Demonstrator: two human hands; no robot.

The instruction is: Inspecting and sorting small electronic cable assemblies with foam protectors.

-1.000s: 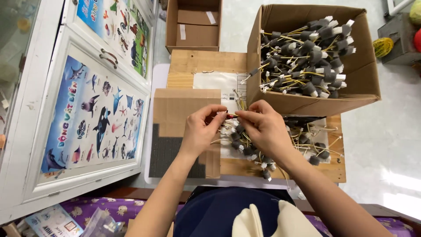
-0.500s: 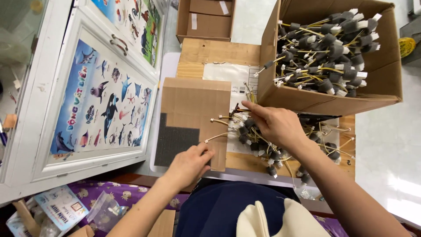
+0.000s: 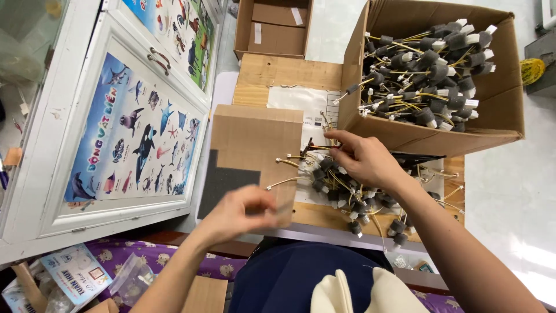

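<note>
A heap of foam-capped wire pieces (image 3: 347, 194) is seen right of frame centre, directly under the right hand (image 3: 362, 157), whose fingertips are pinched on one thin wire at the heap's upper edge. The left hand (image 3: 246, 208) is blurred at lower centre, loosely curled and holding nothing, just over the near edge of a cardboard sheet (image 3: 255, 145). Two cardboard boxes are counted: a large box (image 3: 498, 87) at upper right, filled with like pieces, and an empty box (image 3: 275, 29) at top centre. The wooden worktop (image 3: 284, 72) stands beside a white cabinet door bearing one sea-animal poster (image 3: 136, 139) at left
</note>
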